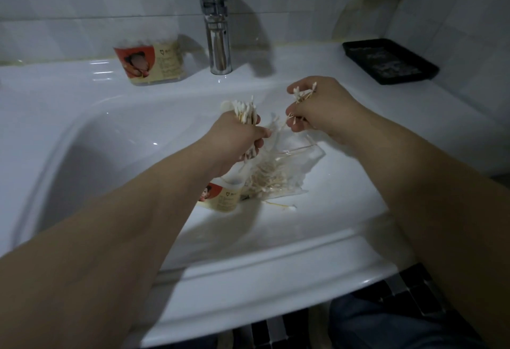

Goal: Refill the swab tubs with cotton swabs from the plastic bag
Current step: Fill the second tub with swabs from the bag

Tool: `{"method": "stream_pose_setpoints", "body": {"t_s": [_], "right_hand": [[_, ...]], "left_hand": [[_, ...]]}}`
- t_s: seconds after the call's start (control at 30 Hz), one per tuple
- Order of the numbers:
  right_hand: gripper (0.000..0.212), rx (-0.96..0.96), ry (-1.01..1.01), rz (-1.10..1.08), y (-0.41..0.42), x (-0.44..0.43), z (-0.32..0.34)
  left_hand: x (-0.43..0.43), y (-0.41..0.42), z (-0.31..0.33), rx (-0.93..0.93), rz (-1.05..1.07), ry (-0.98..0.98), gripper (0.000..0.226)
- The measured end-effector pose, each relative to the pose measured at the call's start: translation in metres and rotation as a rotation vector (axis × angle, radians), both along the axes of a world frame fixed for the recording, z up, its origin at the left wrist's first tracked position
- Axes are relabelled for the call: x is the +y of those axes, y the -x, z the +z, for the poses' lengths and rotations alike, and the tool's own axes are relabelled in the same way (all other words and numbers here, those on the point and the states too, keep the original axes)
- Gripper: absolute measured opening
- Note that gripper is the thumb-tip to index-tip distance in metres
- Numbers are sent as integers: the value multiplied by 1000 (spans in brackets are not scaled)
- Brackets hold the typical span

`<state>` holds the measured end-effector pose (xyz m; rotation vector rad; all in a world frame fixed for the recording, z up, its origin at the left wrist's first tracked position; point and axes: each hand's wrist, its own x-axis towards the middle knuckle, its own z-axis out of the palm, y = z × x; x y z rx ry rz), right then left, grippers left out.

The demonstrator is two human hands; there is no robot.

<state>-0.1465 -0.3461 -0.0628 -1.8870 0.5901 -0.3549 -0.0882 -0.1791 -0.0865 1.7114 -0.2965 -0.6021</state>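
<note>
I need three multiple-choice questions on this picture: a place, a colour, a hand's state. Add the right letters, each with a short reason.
1. Where does the plastic bag lie? A) in the sink basin B) on a shelf C) on the floor
2. What colour is the tray at the back right? A) white B) black C) red
3. What does the left hand do? A) rests flat and empty B) holds a bundle of cotton swabs C) holds a towel
Answers: 1 A, it lies on the basin's floor; 2 B, it is plainly black; 3 B, its grip closes round the bundle.
</note>
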Motion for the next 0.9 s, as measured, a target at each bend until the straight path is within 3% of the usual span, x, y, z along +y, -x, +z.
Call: {"method": "stream_pose_setpoints", "body": {"t_s": [0.17, 0.4, 0.67, 0.77, 0.9], "right_hand": [[46, 17, -60, 155, 3, 8, 0], [84, 50, -46, 364, 12, 17, 5], [96, 57, -61, 389, 12, 22, 2], [86, 52, -82, 396, 10, 20, 0], [41, 56, -100, 383, 9, 17, 0]], "left_hand": [[0, 2, 3, 37, 15, 49, 7], [1, 3, 0, 14, -21, 38, 19], [2, 1, -3, -86, -59, 79, 15], [-1, 0, -4, -106, -42, 84, 19], [-4, -6, -6, -79, 87, 109, 19]]}}
